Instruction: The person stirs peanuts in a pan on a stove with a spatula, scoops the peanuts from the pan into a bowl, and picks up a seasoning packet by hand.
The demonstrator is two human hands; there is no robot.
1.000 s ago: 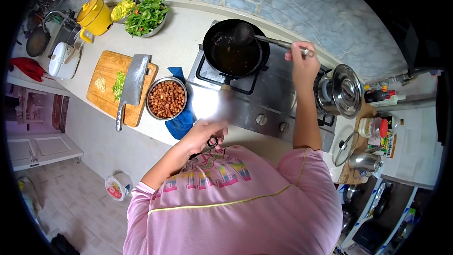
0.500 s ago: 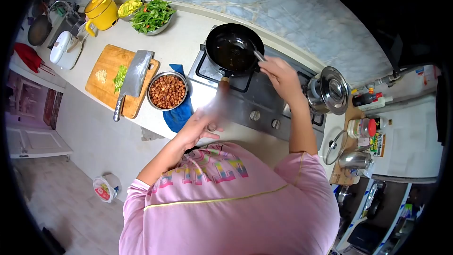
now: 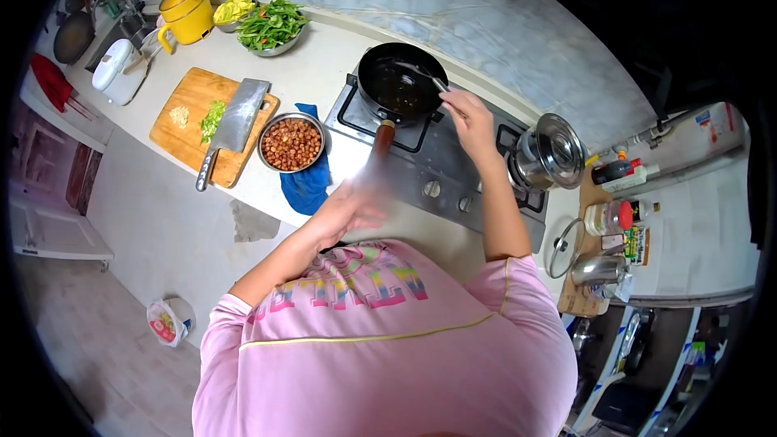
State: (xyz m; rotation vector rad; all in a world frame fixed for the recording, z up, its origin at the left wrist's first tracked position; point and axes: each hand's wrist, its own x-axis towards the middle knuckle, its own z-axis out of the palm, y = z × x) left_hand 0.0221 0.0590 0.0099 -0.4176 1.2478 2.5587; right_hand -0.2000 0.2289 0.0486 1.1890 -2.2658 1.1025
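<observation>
A black wok [image 3: 398, 85] with a wooden handle [image 3: 384, 139] sits on the left burner of the stove, its inside dark and shiny with liquid. My left hand [image 3: 346, 209] is at the handle's near end, palm under it, fingers loosely curled; a blur hides part of the grip. In my right hand [image 3: 471, 123] is a metal turner [image 3: 438, 82], its head low inside the wok near the far wall. Left of the stove stands a steel bowl of browned cubes [image 3: 291, 144], beside a blue cloth [image 3: 306, 188].
A cleaver [image 3: 240, 117] lies across a wooden cutting board [image 3: 180, 89] with chopped piles. Behind are a bowl of green vegetables [image 3: 275, 28] and a yellow electric pot [image 3: 188, 14]. A lidded steel pot [image 3: 544, 158] occupies the right burner; a glass lid [image 3: 564, 248] lies nearer.
The turner's head has shifted left and toward the far side of the wok. My left hand stays by the handle, fingers closer together. The camera's view has turned slightly.
</observation>
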